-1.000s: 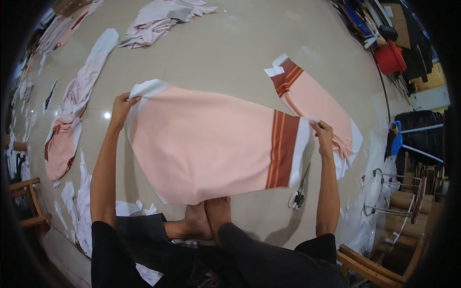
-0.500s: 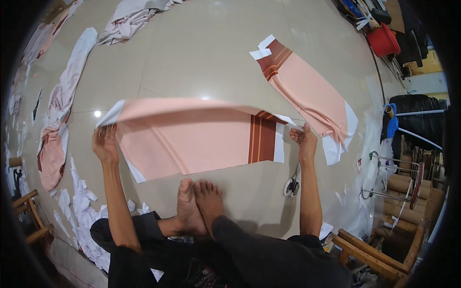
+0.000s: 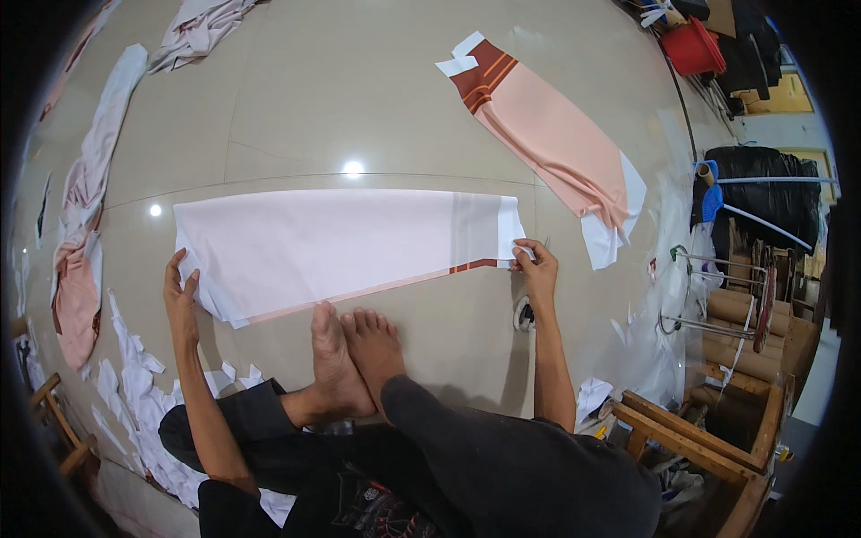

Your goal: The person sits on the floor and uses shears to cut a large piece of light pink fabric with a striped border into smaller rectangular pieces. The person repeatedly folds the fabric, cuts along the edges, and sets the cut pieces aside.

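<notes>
A fabric panel (image 3: 332,251) lies folded lengthwise on the floor in front of my feet, its pale back side up. A thin strip of its peach face and a bit of brown band with orange stripes show along the near edge. My left hand (image 3: 182,291) holds the panel's left end between thumb and fingers. At the right end, the fingers of my right hand (image 3: 536,267) pinch the white corner. Scissors (image 3: 524,314) lie on the floor beside my right wrist, partly hidden by it.
Another peach panel (image 3: 560,130) with a brown striped end lies far right. A long crumpled fabric piece (image 3: 94,188) is at the left, white scraps (image 3: 148,394) nearer. Wooden frames (image 3: 691,439), cardboard tubes (image 3: 740,341) and a red bucket (image 3: 692,47) line the right side.
The panel's raised far layer has come down over the near one, so the pale back now faces up. Both hands have lowered towards me with its ends.
</notes>
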The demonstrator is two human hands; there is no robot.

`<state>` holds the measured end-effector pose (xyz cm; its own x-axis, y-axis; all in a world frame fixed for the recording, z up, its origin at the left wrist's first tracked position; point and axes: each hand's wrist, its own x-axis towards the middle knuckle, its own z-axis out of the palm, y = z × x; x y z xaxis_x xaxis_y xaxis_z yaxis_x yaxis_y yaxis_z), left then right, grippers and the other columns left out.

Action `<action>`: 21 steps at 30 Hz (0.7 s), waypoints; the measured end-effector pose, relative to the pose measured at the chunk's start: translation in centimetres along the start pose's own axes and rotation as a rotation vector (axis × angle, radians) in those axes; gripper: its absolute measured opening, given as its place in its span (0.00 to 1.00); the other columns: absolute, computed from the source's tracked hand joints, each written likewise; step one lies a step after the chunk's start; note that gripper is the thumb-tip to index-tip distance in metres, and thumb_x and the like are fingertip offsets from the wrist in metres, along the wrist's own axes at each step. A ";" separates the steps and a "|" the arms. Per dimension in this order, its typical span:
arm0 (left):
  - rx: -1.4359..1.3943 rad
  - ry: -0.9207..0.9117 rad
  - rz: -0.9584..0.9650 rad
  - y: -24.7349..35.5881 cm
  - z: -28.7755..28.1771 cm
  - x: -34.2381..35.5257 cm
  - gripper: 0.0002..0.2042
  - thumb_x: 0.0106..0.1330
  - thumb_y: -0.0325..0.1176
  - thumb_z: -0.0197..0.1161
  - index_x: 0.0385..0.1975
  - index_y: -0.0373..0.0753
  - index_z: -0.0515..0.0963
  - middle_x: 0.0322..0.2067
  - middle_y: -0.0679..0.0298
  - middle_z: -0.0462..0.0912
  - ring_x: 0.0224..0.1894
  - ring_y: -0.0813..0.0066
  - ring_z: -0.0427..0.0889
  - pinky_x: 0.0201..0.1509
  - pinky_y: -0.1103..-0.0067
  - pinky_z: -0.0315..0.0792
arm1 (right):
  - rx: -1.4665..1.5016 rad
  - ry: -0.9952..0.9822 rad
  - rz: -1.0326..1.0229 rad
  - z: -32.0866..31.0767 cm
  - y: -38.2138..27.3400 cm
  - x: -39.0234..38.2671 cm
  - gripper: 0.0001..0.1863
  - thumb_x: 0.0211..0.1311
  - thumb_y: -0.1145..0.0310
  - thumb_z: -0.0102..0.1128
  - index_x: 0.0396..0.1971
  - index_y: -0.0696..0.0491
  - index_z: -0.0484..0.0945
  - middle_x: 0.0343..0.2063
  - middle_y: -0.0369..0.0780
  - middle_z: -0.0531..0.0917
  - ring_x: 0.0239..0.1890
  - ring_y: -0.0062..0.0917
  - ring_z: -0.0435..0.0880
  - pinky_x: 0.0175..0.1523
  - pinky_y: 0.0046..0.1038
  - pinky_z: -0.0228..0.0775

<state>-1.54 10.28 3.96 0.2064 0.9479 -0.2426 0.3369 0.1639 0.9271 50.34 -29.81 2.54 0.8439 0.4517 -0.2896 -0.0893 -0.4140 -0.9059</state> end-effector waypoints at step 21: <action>0.393 -0.368 -0.012 0.0 -3.3 3.3 0.37 0.65 0.17 0.54 0.78 0.40 0.64 0.78 0.57 0.65 0.81 0.63 0.59 0.84 0.73 0.47 | -0.439 -0.144 -0.295 -1.1 -2.1 -1.6 0.25 0.61 0.84 0.56 0.59 0.55 0.84 0.53 0.42 0.82 0.52 0.29 0.82 0.54 0.24 0.73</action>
<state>-3.87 14.30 4.13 0.4850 0.7767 -0.4019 0.6451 -0.0073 0.7641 49.74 -30.50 5.28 0.7158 0.6896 -0.1101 0.3957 -0.5304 -0.7497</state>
